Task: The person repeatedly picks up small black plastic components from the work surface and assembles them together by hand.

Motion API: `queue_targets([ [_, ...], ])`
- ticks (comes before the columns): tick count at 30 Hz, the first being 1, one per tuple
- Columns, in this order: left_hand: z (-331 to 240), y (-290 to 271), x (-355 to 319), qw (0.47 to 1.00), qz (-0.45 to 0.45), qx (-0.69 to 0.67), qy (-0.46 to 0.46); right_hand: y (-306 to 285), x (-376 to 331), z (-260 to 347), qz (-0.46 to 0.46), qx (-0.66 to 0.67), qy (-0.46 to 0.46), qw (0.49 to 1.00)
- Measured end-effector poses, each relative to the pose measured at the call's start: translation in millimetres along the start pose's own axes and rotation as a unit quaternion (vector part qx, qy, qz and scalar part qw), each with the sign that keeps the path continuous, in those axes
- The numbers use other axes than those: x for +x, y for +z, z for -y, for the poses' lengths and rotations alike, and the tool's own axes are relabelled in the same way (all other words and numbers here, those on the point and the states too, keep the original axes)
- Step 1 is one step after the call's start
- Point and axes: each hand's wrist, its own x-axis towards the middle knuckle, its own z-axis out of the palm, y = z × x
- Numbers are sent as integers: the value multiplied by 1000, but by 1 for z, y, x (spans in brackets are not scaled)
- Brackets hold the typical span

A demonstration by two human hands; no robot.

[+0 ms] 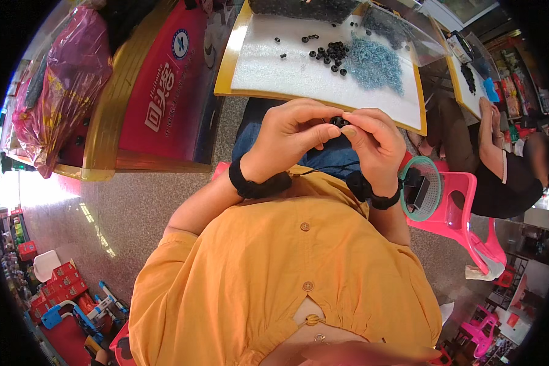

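Observation:
My left hand (290, 137) and my right hand (375, 137) meet just below the near edge of a white work board (287, 73). Together their fingertips pinch a small black ring-shaped part (339, 121). Both wrists wear black bands. On the board lie several loose black rings (329, 53) beside a heap of small blue-grey pieces (375, 64). I wear an orange buttoned shirt, and my lap in blue jeans shows under the hands.
A pink plastic stool (463, 207) with a teal sieve (424, 189) holding a black object stands at my right. Another person (500, 165) sits beyond it at a second board. A red and gold counter (158, 91) and a pink bag (61, 79) are at left.

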Motion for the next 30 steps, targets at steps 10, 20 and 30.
queue_targets([
  [10,-1,-4,3,968,-6,173,181,3,-2,-15,43,404,240,882],
  [20,-10,-13,7,948,59,223,217,12,-7,-32,114,569,365,728],
  [30,-10,-13,9,964,72,176,187,18,-4,-14,103,532,329,774],
])
